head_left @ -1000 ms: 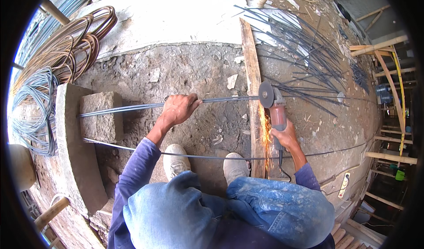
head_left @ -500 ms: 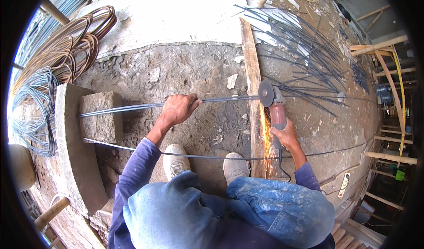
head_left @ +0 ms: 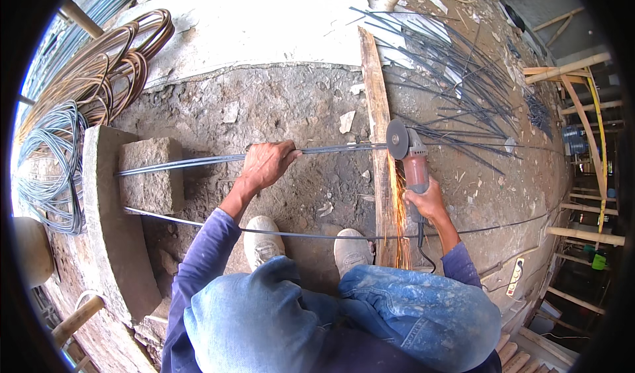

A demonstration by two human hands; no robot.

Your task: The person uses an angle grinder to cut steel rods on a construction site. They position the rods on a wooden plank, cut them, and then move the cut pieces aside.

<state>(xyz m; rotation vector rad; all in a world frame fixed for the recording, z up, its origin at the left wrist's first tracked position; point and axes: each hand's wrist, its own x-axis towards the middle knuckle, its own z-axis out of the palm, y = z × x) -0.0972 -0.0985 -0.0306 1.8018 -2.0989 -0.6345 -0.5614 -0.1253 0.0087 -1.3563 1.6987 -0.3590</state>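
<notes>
My left hand (head_left: 268, 163) is closed around a bundle of thin steel rods (head_left: 198, 164), which runs from the concrete block (head_left: 153, 174) on the left to the wooden plank (head_left: 377, 102). In my right hand (head_left: 426, 200) is an angle grinder (head_left: 415, 168), gripped by its body. Its disc (head_left: 398, 139) meets the rods' right end over the plank. Orange sparks (head_left: 399, 221) stream down from the disc toward me. A single longer rod (head_left: 304, 235) crosses the ground nearer me, passing in front of my shoes. The exact contact under the disc is hidden.
Many loose cut rods (head_left: 456, 82) lie scattered at the far right. Coiled rods (head_left: 49, 168) and brown bent bars (head_left: 132, 62) are piled at the left. A long concrete slab (head_left: 116, 241) stands beside the block. A power strip (head_left: 515, 277) lies at the lower right.
Both hands and the grinder stay nearly in place. The sparks still stream down, their trail slightly altered in shape.
</notes>
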